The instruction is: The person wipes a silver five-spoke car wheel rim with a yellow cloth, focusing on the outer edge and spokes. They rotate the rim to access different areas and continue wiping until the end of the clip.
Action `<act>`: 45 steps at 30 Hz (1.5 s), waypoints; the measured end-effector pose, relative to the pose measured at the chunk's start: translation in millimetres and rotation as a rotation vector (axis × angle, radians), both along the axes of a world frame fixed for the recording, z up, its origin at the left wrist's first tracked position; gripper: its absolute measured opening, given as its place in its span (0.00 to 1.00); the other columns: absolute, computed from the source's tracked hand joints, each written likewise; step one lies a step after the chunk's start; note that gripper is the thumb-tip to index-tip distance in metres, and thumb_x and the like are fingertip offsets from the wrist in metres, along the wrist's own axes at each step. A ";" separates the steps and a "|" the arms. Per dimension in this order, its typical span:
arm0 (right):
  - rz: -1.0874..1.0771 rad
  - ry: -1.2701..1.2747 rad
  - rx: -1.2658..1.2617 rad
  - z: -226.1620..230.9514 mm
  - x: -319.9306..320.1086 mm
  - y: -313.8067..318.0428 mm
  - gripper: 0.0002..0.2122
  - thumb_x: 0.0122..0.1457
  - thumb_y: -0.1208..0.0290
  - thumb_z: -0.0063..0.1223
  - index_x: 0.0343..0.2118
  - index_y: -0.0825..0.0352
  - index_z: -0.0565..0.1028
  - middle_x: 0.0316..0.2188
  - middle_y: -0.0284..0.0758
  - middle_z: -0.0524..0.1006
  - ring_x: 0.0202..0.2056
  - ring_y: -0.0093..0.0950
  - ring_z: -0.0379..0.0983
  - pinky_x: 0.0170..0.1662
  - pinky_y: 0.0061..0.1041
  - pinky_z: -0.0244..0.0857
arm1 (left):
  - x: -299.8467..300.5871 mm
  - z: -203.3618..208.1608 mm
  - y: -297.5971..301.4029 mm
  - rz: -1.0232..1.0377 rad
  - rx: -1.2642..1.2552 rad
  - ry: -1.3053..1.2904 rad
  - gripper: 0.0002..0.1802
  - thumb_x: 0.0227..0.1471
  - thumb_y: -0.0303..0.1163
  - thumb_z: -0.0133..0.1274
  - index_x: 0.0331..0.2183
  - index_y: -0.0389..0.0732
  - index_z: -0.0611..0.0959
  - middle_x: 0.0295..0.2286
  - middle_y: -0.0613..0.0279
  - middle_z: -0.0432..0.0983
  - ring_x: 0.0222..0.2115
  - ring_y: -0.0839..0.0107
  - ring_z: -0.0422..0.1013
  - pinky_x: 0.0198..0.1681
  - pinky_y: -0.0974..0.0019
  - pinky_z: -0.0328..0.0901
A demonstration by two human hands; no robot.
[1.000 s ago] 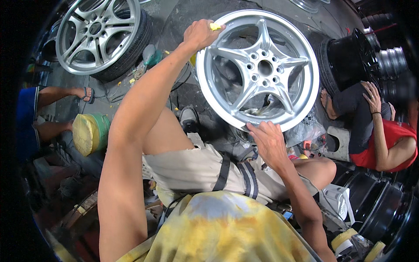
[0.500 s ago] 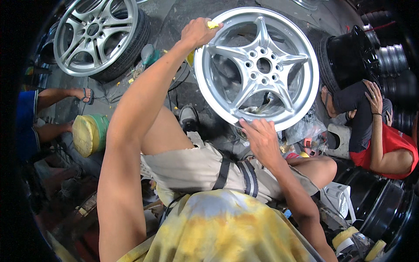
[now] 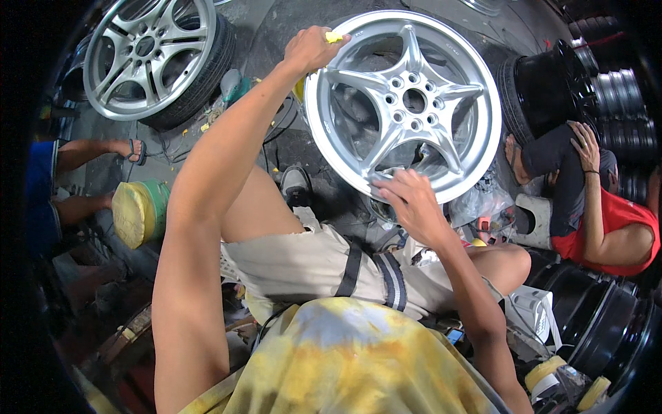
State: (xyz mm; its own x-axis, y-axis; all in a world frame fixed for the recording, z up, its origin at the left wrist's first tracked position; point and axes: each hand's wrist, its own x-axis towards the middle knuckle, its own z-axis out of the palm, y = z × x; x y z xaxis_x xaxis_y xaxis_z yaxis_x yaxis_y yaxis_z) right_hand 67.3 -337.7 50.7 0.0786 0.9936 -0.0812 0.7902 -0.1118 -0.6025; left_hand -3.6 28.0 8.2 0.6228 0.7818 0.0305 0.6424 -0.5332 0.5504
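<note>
A silver five-spoke alloy wheel rim (image 3: pixel 373 81) stands tilted before me, without a tyre. My left hand (image 3: pixel 312 50) is closed on its upper left edge; a small yellow piece (image 3: pixel 334 37) shows by the fingertips. My right hand (image 3: pixel 412 203) is at the near lower lip, fingers bent and drawn together over the metal beside the lowest spokes. Whatever is under those fingertips, if anything, is too small to make out.
Another silver wheel with a tyre (image 3: pixel 181 110) leans at upper left. A yellow-and-green round container (image 3: pixel 135 215) stands near a person's legs. On the right, a person in a red top (image 3: pixel 626 231) sits by black wheels (image 3: pixel 557 93). A plastic bag (image 3: pixel 483 200) lies beyond my knee.
My right hand has moved up a little from the rim's outer lip toward the spokes, its fingers more bent. My left hand keeps its hold; the wheel has barely shifted.
</note>
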 end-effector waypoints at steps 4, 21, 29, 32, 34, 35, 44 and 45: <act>0.004 0.030 -0.021 2.4 13.2 -7.6 0.11 0.64 0.68 0.50 0.44 0.64 0.81 0.33 0.36 0.72 0.39 0.36 0.66 0.43 0.36 0.55 | -3.5 5.2 -2.0 -0.004 -0.047 0.009 0.34 0.55 0.64 0.52 0.40 0.42 0.87 0.32 0.49 0.84 0.37 0.52 0.80 0.45 0.51 0.71; 0.121 -0.098 -0.103 6.5 11.8 14.1 0.12 0.63 0.70 0.50 0.46 0.65 0.81 0.36 0.37 0.72 0.40 0.36 0.65 0.44 0.37 0.57 | -1.8 -2.3 -0.4 -0.029 0.036 -0.023 0.37 0.54 0.66 0.52 0.40 0.39 0.87 0.31 0.45 0.83 0.36 0.48 0.80 0.43 0.49 0.71; 0.065 -0.052 -0.013 -3.3 7.1 15.6 0.12 0.63 0.73 0.49 0.45 0.68 0.81 0.34 0.38 0.73 0.39 0.38 0.67 0.42 0.39 0.58 | -0.5 1.0 1.4 -0.045 -0.033 -0.028 0.36 0.54 0.65 0.53 0.41 0.38 0.86 0.31 0.45 0.83 0.35 0.51 0.81 0.44 0.50 0.72; 0.063 -0.121 -0.022 4.8 14.5 2.1 0.10 0.62 0.73 0.50 0.43 0.69 0.81 0.34 0.39 0.73 0.38 0.38 0.67 0.42 0.38 0.59 | -4.9 3.7 0.8 -0.054 -0.064 -0.004 0.37 0.54 0.65 0.52 0.42 0.38 0.86 0.32 0.45 0.83 0.35 0.51 0.81 0.44 0.50 0.72; 0.046 -0.179 -0.067 7.9 30.9 -12.9 0.09 0.62 0.73 0.51 0.40 0.69 0.81 0.34 0.40 0.73 0.38 0.39 0.67 0.41 0.39 0.59 | -9.5 9.5 2.2 -0.059 -0.090 0.017 0.37 0.54 0.65 0.52 0.44 0.39 0.86 0.32 0.46 0.83 0.36 0.51 0.81 0.45 0.51 0.72; 0.037 -0.168 -0.057 6.3 29.9 -12.2 0.09 0.62 0.73 0.50 0.40 0.69 0.81 0.34 0.40 0.73 0.38 0.39 0.67 0.42 0.39 0.59 | -7.3 7.1 2.4 -0.055 -0.068 0.012 0.37 0.54 0.65 0.52 0.44 0.39 0.86 0.33 0.45 0.83 0.36 0.50 0.81 0.45 0.51 0.72; 0.010 -0.574 -0.095 8.2 61.5 -23.9 0.07 0.57 0.73 0.49 0.29 0.67 0.79 0.34 0.38 0.74 0.40 0.38 0.70 0.42 0.42 0.61 | -6.2 6.4 5.1 -0.061 -0.086 0.021 0.37 0.53 0.66 0.53 0.46 0.42 0.86 0.34 0.45 0.83 0.38 0.51 0.81 0.46 0.52 0.73; -0.014 -0.681 -0.152 14.4 66.5 -26.1 0.07 0.56 0.74 0.50 0.28 0.67 0.79 0.34 0.38 0.74 0.40 0.38 0.70 0.42 0.42 0.61 | -6.6 6.8 3.5 -0.046 -0.103 0.034 0.35 0.54 0.65 0.53 0.47 0.43 0.86 0.35 0.46 0.83 0.39 0.51 0.80 0.47 0.52 0.72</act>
